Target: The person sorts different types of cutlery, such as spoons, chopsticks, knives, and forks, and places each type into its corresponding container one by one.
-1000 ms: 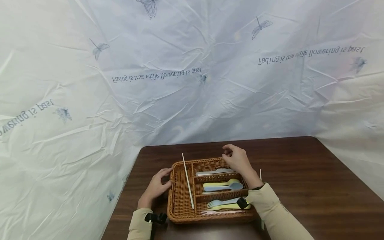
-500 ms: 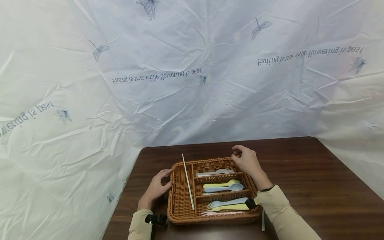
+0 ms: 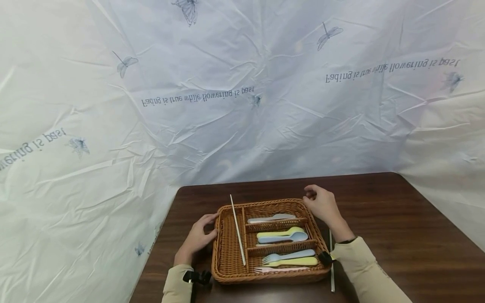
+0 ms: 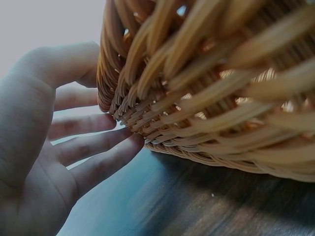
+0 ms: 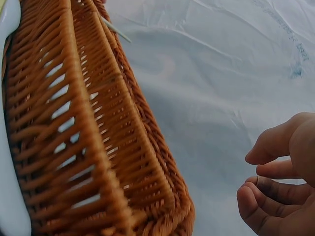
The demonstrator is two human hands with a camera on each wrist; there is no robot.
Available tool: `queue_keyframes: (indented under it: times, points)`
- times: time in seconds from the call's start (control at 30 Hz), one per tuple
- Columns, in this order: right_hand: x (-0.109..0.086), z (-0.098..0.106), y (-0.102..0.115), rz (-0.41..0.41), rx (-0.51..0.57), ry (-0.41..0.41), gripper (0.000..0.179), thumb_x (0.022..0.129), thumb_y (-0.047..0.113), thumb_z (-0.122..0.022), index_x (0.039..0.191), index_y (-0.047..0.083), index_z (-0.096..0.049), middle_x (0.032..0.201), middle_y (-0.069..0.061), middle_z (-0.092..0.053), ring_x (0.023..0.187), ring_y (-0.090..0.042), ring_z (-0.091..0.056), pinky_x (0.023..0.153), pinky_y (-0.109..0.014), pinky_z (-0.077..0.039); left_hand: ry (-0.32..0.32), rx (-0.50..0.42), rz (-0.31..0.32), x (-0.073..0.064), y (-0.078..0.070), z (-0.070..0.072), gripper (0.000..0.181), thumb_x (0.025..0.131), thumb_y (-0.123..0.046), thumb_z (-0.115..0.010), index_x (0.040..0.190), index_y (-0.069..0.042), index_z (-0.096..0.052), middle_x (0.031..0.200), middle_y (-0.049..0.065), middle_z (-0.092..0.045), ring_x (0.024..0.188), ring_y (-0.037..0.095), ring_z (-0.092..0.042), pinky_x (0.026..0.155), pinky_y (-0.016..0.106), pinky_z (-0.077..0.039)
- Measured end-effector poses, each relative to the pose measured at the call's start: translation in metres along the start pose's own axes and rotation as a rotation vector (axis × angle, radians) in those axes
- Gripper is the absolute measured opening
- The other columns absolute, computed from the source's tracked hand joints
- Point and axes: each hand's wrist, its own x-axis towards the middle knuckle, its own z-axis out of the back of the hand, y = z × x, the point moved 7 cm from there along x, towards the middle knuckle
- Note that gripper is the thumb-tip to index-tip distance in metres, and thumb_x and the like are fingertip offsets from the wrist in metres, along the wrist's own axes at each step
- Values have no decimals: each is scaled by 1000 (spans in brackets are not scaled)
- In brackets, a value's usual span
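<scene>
A brown wicker basket [image 3: 229, 277] with compartments sits on the table. My left hand [image 3: 197, 237] touches its left side; in the left wrist view, long fingers [image 4: 106, 164] reach the woven wall [image 4: 197, 108]. Past the far right corner hovers my right hand [image 3: 323, 207], its fingers loosely bent with nothing between them, apart from the basket in the right wrist view. A pale chopstick [image 3: 238, 231] lies slanted across the left compartment, one end over the back rim. Right compartments hold a white knife [image 3: 270, 218], yellow and blue spoons [image 3: 283, 237], and blue, yellow and pink forks [image 3: 289, 255].
Another thin pale stick [image 3: 332, 277] lies on the dark wood table [image 3: 398, 235] right of the basket, partly hidden by the right wrist. A white printed sheet [image 3: 265, 126] hangs behind the table and along both sides.
My right hand has drawn rightward from over the basket's back compartment to beyond its far right corner. The left hand and the chopstick in the basket have stayed in place.
</scene>
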Motion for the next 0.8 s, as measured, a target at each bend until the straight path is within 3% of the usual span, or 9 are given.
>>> queue_keyframes:
  times: [0.8]
  points:
    - [-7, 20, -32, -41, -24, -7, 34, 91, 15, -60, 122, 0, -61, 99, -16, -66, 81, -25, -63, 59, -33, -47, -8, 17, -23, 0, 0, 1, 52, 87, -10, -65, 138, -12, -56, 130, 7, -58, 113, 30, -59, 94, 53, -48]
